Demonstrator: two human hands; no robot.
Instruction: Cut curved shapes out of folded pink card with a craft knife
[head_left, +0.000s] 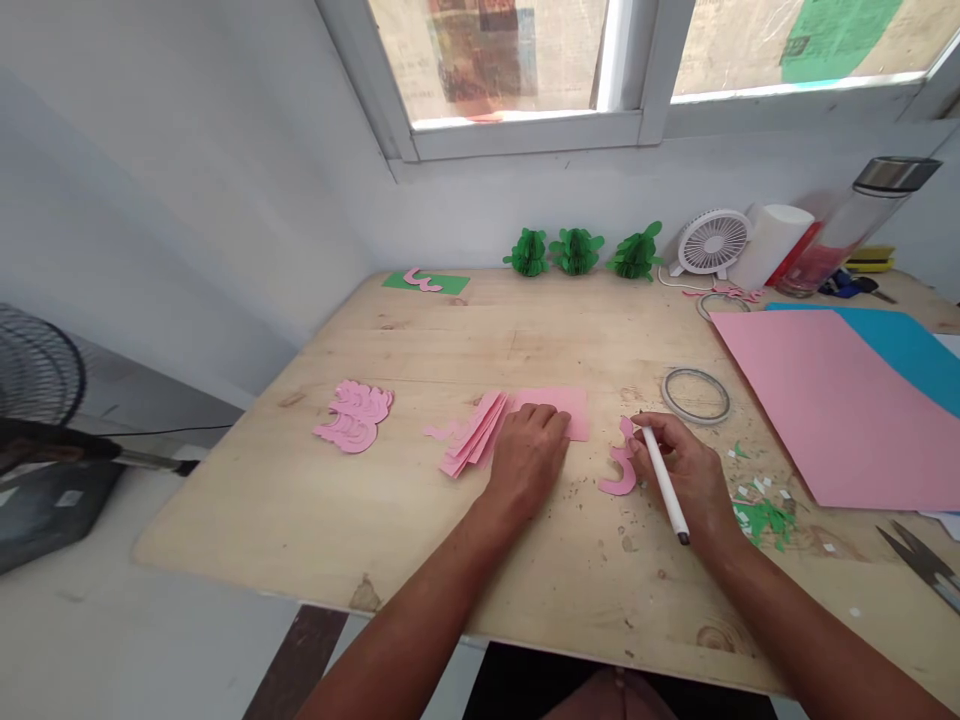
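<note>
My left hand [527, 455] lies flat, fingers stretched, on a fanned stack of folded pink paper pieces [480, 432] at the middle of the wooden table [420, 350]. My right hand [679, 472] is closed round a white pen [664, 482], its dark tip pointing back toward me. Just left of that hand lies a pink S-shaped cutout [622, 462], touching the fingers. A pile of pink cut shapes [354, 415] rests farther left.
A tape ring [695, 394] sits beyond my right hand. Large pink [825, 410] and blue [900, 345] sheets cover the right side. Green scraps [765, 515], scissors [926, 565], three green paper trees [576, 251], a small white fan [711, 242] and a bottle [847, 230] stand around.
</note>
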